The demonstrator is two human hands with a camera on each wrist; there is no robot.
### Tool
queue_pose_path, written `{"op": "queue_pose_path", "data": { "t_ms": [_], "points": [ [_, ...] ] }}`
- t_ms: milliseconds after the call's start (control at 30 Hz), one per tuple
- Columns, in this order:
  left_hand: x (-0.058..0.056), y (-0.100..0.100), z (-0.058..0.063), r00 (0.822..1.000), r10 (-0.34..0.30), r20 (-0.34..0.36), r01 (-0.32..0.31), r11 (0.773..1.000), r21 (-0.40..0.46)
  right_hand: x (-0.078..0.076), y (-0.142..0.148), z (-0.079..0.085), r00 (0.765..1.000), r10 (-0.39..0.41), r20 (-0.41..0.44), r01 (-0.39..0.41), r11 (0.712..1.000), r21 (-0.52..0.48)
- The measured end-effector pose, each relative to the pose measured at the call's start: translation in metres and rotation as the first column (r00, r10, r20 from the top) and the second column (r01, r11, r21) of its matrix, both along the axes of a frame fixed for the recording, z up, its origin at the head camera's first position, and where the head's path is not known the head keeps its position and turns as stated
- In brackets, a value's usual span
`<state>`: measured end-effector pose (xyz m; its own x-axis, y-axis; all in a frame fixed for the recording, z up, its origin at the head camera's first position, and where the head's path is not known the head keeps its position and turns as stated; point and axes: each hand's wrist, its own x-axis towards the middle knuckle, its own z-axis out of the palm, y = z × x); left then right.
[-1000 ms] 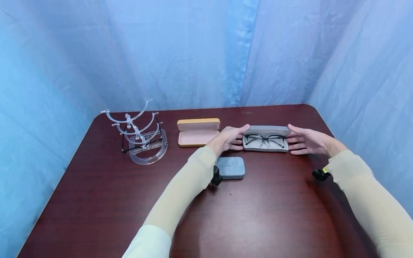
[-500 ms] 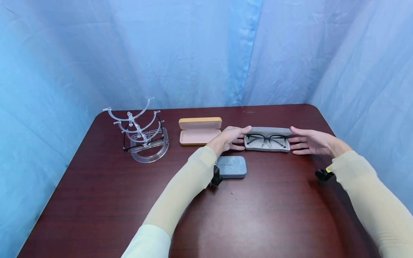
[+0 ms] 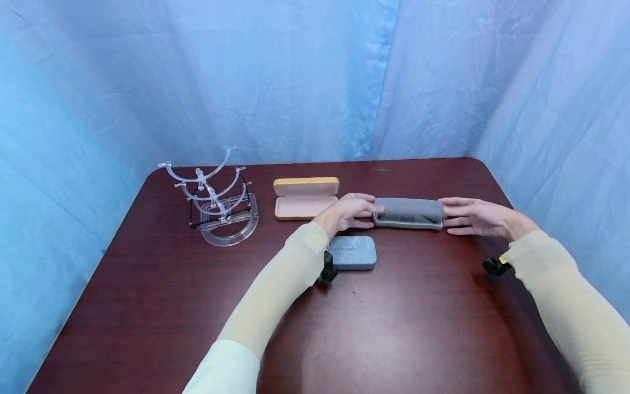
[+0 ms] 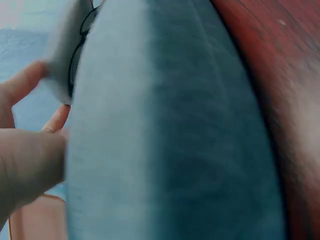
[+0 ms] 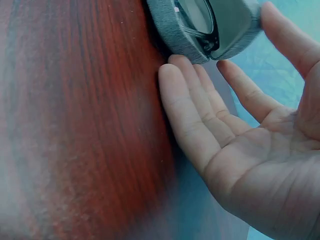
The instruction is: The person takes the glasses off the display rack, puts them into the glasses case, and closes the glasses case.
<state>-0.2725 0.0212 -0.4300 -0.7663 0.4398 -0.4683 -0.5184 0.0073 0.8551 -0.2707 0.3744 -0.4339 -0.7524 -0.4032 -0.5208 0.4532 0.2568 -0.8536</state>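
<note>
A grey glasses case (image 3: 409, 210) lies on the right half of the table, its lid tipped well forward, blurred in the head view and partly raised in the right wrist view. Black-framed glasses (image 5: 212, 30) show inside it. My left hand (image 3: 349, 212) is at its left end, the thumb at the lid and the other fingers beside the base. At the right end is my right hand (image 3: 479, 218); its thumb touches the lid while its fairly straight fingers (image 5: 187, 107) reach the base.
A closed blue-grey glasses case (image 3: 353, 253) lies beside my left wrist and fills much of the left wrist view. Behind it sits an open yellow case (image 3: 305, 207) with pale lining. At left stands a clear display stand (image 3: 231, 239) bearing dark-framed glasses (image 3: 194, 224).
The grey case's lid has swung forward and down, covering most of the glasses in the head view. Both thumbs have come down with it. The other cases and the stand are unmoved.
</note>
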Motion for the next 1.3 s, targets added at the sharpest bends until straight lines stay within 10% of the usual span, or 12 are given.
{"op": "queue_pose_path", "data": {
  "t_ms": [1300],
  "points": [
    [0.004,-0.006,0.002,0.991,-0.081,-0.104,0.074,0.995,-0.069,0.007,-0.007,0.008,0.997,-0.041,-0.071,0.046,0.997,0.067]
  ]
}}
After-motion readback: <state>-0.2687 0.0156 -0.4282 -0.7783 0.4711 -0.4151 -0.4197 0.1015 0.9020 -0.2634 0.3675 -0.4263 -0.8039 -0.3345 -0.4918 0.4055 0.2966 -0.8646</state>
